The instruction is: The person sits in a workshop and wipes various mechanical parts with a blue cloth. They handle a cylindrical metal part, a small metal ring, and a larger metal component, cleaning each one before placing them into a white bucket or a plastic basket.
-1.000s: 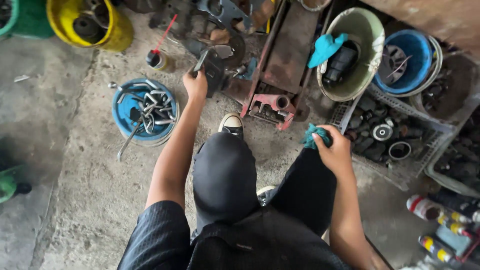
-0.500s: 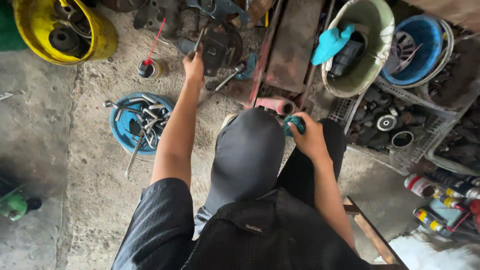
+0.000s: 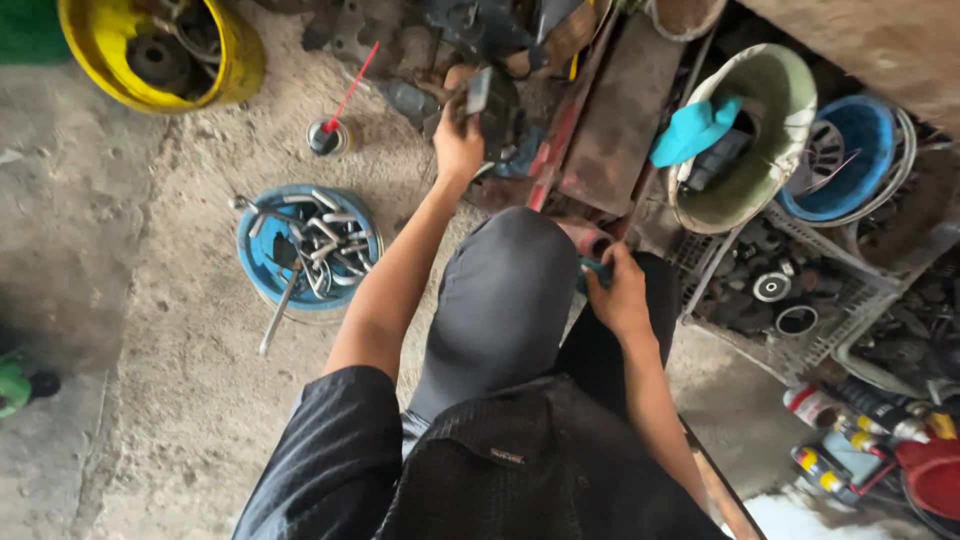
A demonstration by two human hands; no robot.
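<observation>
Your left hand (image 3: 458, 142) closed around dark metal part (image 3: 492, 105), up by red floor jack (image 3: 600, 130). Your right hand (image 3: 618, 295) clenched on teal rag (image 3: 592, 270), beside knee.

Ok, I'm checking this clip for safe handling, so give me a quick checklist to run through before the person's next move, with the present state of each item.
1. Left hand has a firm hold on the dark metal part: ok, fingers closed on it.
2. Right hand holds the teal rag: ok, mostly hidden in the fist.
3. Part free of the surrounding scrap: cannot tell, clutter too dense.
4. Spray can upright, apart from the left hand: ok.
5. Blue tub of wrenches clear of the left arm: ok, beside it.
6. Red floor jack clear of the knee: cannot tell.
</observation>
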